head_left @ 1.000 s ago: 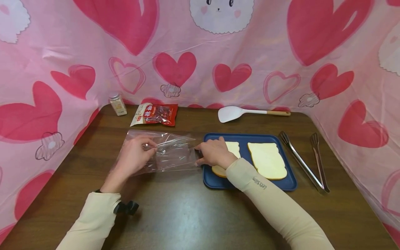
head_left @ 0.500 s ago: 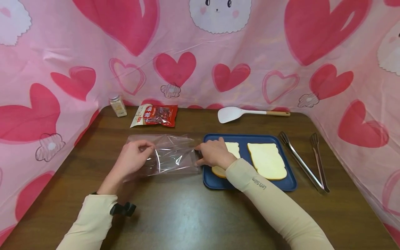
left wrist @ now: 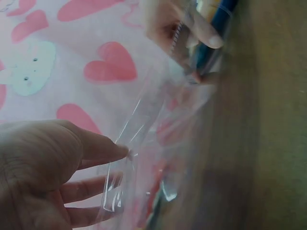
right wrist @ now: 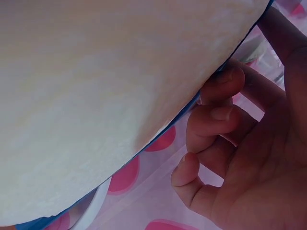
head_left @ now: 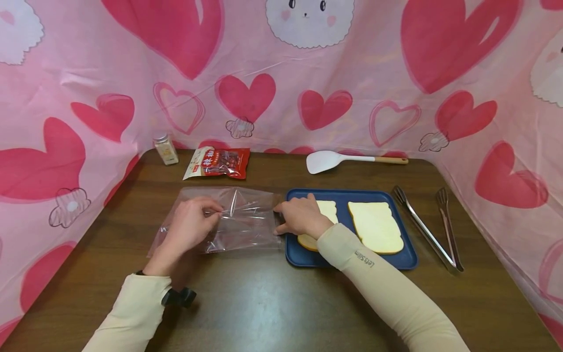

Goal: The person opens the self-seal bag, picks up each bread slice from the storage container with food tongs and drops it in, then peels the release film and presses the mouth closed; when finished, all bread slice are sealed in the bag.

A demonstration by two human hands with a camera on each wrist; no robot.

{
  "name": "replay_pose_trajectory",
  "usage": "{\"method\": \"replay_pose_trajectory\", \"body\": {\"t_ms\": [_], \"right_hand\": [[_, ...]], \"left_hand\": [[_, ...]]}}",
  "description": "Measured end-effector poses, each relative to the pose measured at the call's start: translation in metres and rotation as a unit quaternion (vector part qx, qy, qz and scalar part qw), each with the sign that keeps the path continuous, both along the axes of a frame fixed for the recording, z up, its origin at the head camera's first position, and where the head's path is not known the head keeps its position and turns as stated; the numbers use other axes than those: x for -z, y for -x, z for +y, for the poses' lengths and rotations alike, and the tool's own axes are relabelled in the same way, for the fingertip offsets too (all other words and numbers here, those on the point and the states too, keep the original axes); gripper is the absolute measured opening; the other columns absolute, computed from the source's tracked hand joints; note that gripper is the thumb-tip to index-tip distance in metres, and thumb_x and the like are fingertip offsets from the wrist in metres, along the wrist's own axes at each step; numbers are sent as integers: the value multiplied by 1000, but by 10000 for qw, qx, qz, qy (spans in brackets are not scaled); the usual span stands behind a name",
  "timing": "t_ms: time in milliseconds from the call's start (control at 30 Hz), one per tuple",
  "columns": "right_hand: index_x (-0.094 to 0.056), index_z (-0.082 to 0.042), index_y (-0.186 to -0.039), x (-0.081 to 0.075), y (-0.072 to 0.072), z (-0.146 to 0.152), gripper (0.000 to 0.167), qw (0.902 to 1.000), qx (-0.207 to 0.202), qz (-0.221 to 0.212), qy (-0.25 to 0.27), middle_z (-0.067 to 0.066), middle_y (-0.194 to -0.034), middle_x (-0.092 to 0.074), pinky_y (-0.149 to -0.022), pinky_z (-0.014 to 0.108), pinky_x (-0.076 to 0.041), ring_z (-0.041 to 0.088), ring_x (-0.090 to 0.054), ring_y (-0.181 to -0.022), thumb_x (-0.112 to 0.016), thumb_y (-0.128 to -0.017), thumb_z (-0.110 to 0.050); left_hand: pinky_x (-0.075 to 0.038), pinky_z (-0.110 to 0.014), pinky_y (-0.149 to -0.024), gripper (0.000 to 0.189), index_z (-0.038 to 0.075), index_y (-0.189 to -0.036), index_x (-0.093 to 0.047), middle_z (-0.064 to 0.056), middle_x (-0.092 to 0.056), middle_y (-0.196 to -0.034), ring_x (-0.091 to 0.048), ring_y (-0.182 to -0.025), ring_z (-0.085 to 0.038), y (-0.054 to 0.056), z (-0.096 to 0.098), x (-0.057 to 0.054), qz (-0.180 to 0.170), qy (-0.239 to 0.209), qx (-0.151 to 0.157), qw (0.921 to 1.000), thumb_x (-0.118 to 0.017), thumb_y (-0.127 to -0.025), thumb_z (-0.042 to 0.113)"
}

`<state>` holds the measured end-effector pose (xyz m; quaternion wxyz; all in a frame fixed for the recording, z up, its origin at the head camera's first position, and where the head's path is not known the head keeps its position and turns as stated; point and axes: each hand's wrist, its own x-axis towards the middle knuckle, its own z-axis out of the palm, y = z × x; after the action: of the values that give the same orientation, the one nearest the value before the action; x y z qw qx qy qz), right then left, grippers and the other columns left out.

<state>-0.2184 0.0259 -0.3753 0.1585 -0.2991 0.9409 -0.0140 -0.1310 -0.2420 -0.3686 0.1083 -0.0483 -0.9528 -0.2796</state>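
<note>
A brown wooden table point(head_left: 264, 303) carries a clear plastic bag point(head_left: 246, 225) and blue tray point(head_left: 344, 196), tongs point(head_left: 424, 227) at the right, and a spatula point(head_left: 323, 161), red-and-white packet point(head_left: 224, 163) and jar point(head_left: 166, 150) behind.

A pink fabric backdrop point(head_left: 248, 34), printed with red hearts point(head_left: 246, 96), encloses the brown wood-grain table point(head_left: 308, 313) on three sides; soft light point(head_left: 261, 300) is reflected on its surface.
</note>
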Motion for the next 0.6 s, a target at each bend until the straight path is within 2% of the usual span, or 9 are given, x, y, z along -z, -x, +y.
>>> {"method": "replay_pose_trajectory", "body": {"t_ms": [200, 367, 467, 600], "right_hand": [[-65, -26, -147, -1, 0, 0, 67, 10000, 24, 17, -31, 5, -130, -76, -98, 50, -44, 28, -68, -110, -80, -89, -56], [-64, -26, -147, -1, 1, 0, 66, 10000, 27, -15, -19, 4, -130, -76, -102, 52, -43, 28, -67, -110, -80, -90, -54], [-64, -26, -147, 0, 1, 0, 65, 10000, 8, -36, -8, 4, -129, -76, -103, 53, -43, 28, -67, -111, -80, -91, -53], [-64, -26, -148, 0, 1, 1, 67, 10000, -15, -5, -23, 5, -130, -76, -102, 53, -43, 28, -67, -112, -80, -89, -55]], "left_hand": [[-44, -64, -105, 14, 1, -104, -81, -25, -73, -127, -64, -121, -47, -3, -3, -21, -85, -207, -155, 9996, -74, -95, 9], [-44, -66, -108, 16, 1, -106, -81, -24, -70, -134, -60, -129, -48, -4, -3, -35, -59, -283, -186, 9994, -74, -96, 11], [-46, -65, -105, 16, 2, -107, -81, -23, -70, -135, -60, -128, -48, -4, -3, -36, -66, -233, -186, 9995, -74, -96, 11], [-48, -64, -103, 15, 2, -106, -82, -24, -70, -135, -62, -126, -49, -3, -3, -29, -227, -147, -109, 9996, -75, -95, 10]]}}
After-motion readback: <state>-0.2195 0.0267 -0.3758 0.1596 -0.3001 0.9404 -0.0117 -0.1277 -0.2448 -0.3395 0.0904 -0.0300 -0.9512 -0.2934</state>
